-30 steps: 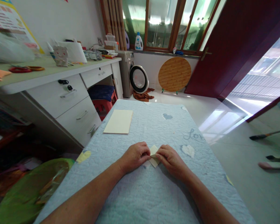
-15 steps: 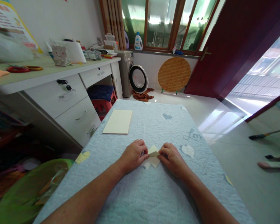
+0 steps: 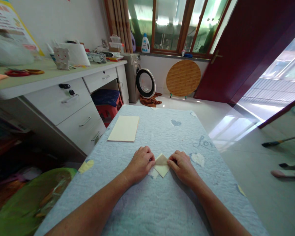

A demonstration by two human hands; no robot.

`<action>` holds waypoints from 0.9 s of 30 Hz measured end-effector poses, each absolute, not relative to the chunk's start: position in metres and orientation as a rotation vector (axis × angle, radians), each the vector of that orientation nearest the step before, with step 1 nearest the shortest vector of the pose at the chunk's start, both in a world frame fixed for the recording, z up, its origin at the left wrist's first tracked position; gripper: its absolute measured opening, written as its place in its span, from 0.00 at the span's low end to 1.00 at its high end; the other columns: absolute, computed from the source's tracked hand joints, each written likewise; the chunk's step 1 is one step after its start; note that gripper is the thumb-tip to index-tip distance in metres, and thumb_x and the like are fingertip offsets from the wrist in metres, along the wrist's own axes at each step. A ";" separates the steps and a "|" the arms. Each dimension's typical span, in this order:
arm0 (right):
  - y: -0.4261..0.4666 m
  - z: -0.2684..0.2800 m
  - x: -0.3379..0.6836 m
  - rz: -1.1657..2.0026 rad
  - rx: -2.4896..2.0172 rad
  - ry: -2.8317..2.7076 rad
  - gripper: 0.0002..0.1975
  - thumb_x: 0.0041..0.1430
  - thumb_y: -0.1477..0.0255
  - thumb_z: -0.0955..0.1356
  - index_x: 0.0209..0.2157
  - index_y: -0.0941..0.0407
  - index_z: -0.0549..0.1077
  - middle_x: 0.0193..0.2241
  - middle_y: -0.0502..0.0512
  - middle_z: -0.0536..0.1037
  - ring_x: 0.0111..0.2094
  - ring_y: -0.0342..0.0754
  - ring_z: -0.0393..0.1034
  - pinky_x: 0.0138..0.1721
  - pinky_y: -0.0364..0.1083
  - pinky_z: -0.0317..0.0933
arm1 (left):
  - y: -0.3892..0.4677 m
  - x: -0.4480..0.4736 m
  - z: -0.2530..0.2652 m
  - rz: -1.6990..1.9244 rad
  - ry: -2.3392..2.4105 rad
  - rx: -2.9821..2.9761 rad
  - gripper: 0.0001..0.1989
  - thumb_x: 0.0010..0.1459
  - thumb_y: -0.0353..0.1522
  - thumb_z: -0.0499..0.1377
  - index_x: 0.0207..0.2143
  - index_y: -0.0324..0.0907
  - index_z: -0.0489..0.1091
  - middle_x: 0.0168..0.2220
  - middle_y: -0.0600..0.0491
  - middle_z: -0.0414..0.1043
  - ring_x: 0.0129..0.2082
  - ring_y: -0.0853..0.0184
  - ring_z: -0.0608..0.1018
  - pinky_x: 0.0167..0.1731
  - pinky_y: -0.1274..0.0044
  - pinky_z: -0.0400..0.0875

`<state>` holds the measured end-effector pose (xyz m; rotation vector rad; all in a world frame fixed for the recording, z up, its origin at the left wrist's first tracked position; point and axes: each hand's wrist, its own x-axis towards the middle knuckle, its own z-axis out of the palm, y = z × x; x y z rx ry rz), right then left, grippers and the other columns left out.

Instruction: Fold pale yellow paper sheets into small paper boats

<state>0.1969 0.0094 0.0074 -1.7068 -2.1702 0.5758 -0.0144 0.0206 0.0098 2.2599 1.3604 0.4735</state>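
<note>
A small pale-yellow piece of paper point(image 3: 162, 167), creased across its middle, lies on the table in a diamond shape. My left hand point(image 3: 141, 164) pinches its left corner between thumb and fingers. At the opposite corner my right hand point(image 3: 183, 165) grips the paper the same way. Both wrists rest low over the quilted cloth. A larger stack or pad of pale-yellow paper point(image 3: 124, 128) lies flat on the table, beyond my left hand.
The table wears a light-blue quilted cloth point(image 3: 159, 131). To the left stand a white desk point(image 3: 71, 78) and a green bin point(image 3: 39, 200). A red stool point(image 3: 107, 109) with a blue cushion is tucked by the desk. Brushes or brooms point(image 3: 282, 141) lie at the right.
The paper lies flatter between my hands, and more of its lower half shows. My hands have stayed nearly in place, at its two side corners.
</note>
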 end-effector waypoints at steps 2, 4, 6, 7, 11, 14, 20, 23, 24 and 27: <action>0.010 0.005 0.196 0.536 -1.731 -2.160 0.09 0.62 0.74 0.67 0.28 0.56 0.75 0.30 0.54 0.74 0.36 0.50 0.65 0.39 0.47 0.54 | 0.020 -0.013 0.010 0.449 1.388 2.270 0.04 0.60 0.29 0.58 0.33 0.42 0.73 0.38 0.50 0.68 0.42 0.61 0.69 0.45 0.70 0.64; 0.010 0.002 0.195 0.482 -1.737 -2.154 0.09 0.61 0.73 0.67 0.26 0.55 0.75 0.29 0.54 0.74 0.35 0.50 0.65 0.38 0.47 0.53 | 0.019 -0.012 0.010 0.426 1.415 2.282 0.05 0.60 0.29 0.58 0.33 0.42 0.73 0.38 0.50 0.68 0.42 0.61 0.69 0.45 0.69 0.64; 0.010 -0.002 0.194 0.416 -1.734 -2.155 0.09 0.61 0.73 0.67 0.26 0.55 0.74 0.29 0.54 0.74 0.34 0.50 0.65 0.37 0.48 0.52 | 0.018 -0.011 0.009 0.407 1.442 2.296 0.06 0.61 0.30 0.57 0.33 0.41 0.73 0.38 0.50 0.68 0.42 0.60 0.69 0.45 0.69 0.64; 0.010 -0.003 0.194 0.384 -1.736 -2.157 0.09 0.61 0.73 0.68 0.26 0.55 0.74 0.29 0.54 0.74 0.34 0.50 0.65 0.37 0.48 0.51 | 0.018 -0.010 0.008 0.401 1.456 2.302 0.06 0.62 0.31 0.57 0.33 0.41 0.73 0.38 0.49 0.68 0.42 0.60 0.69 0.45 0.69 0.64; 0.009 -0.005 0.191 0.327 -1.777 -2.169 0.09 0.62 0.72 0.68 0.26 0.55 0.74 0.30 0.54 0.75 0.35 0.51 0.65 0.37 0.48 0.50 | 0.017 -0.008 0.007 0.368 1.497 2.326 0.08 0.63 0.31 0.56 0.34 0.40 0.73 0.39 0.48 0.68 0.42 0.59 0.69 0.45 0.68 0.64; 0.009 -0.004 0.190 0.310 -1.822 -2.172 0.09 0.62 0.71 0.68 0.27 0.55 0.73 0.31 0.54 0.76 0.36 0.51 0.65 0.37 0.49 0.50 | 0.015 -0.006 0.007 0.336 1.529 2.337 0.08 0.63 0.31 0.55 0.34 0.40 0.73 0.39 0.48 0.68 0.42 0.59 0.68 0.45 0.68 0.63; 0.009 0.001 0.188 0.305 -1.869 -2.194 0.09 0.63 0.70 0.67 0.27 0.55 0.73 0.31 0.55 0.76 0.37 0.52 0.66 0.37 0.49 0.49 | 0.014 -0.004 0.009 0.274 1.576 2.379 0.09 0.65 0.32 0.53 0.35 0.40 0.72 0.40 0.46 0.68 0.42 0.58 0.68 0.45 0.66 0.63; 0.008 0.002 0.187 0.285 -1.888 -2.203 0.09 0.63 0.70 0.67 0.28 0.55 0.73 0.32 0.56 0.76 0.38 0.53 0.66 0.37 0.49 0.49 | 0.013 -0.002 0.009 0.228 1.606 2.397 0.10 0.66 0.32 0.52 0.35 0.39 0.72 0.40 0.46 0.68 0.42 0.57 0.67 0.45 0.65 0.63; 0.008 0.002 0.186 0.276 -1.898 -2.207 0.10 0.63 0.70 0.67 0.28 0.55 0.73 0.32 0.56 0.77 0.38 0.53 0.66 0.37 0.49 0.49 | 0.013 -0.001 0.009 0.220 1.615 2.404 0.10 0.66 0.32 0.52 0.35 0.39 0.71 0.40 0.46 0.68 0.42 0.57 0.67 0.45 0.65 0.63; 0.008 0.004 0.183 0.256 -1.942 -2.218 0.10 0.64 0.69 0.67 0.28 0.56 0.73 0.33 0.56 0.77 0.39 0.53 0.66 0.37 0.49 0.49 | 0.011 0.000 0.007 0.222 1.638 2.442 0.11 0.66 0.32 0.50 0.36 0.39 0.71 0.40 0.45 0.68 0.42 0.56 0.67 0.44 0.65 0.63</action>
